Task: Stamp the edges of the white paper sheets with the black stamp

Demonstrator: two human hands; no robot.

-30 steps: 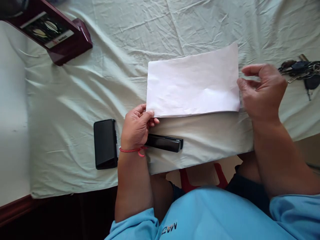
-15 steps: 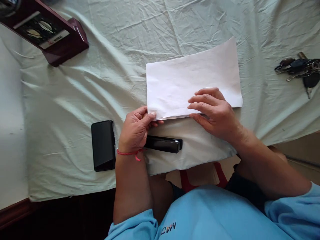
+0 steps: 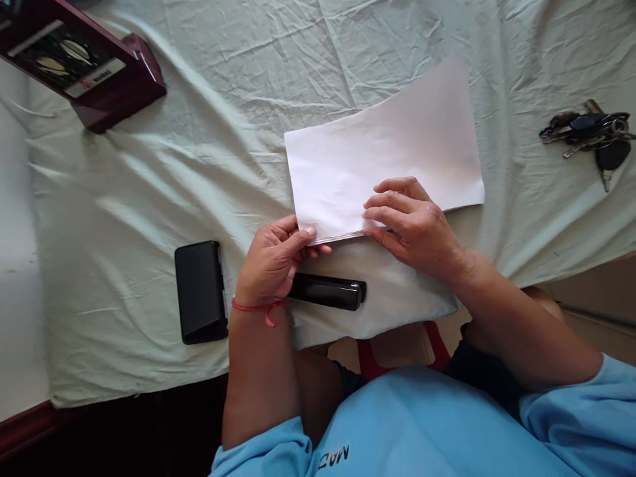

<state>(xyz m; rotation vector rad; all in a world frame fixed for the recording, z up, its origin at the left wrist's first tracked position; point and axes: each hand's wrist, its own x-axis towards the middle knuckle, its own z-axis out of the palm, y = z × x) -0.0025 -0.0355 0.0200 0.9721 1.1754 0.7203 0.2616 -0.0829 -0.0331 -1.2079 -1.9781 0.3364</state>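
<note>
A stack of white paper sheets [image 3: 342, 172] lies in front of me, its far right corner raised and curved. My left hand [image 3: 275, 255] pinches the near left corner, thumb on top and fingertips underneath. My right hand [image 3: 410, 222] rests on the near part of the sheets, its fingers spread slightly apart over the top and its thumb along the near edge. Close below my left hand is a black stapler [image 3: 328, 291], whose left end is hidden by that hand.
On the cloth-covered table [image 3: 233, 165], a black phone [image 3: 199, 291] lies left of my left arm. A bunch of keys [image 3: 586, 132] is at the far right. A dark red stand [image 3: 119, 83] occupies the upper left. The table's near edge runs just past the stapler.
The paper has turned slightly, its far right corner lifting higher. My right hand has slid a little to the left along the near edge. My left hand keeps its pinch.
</note>
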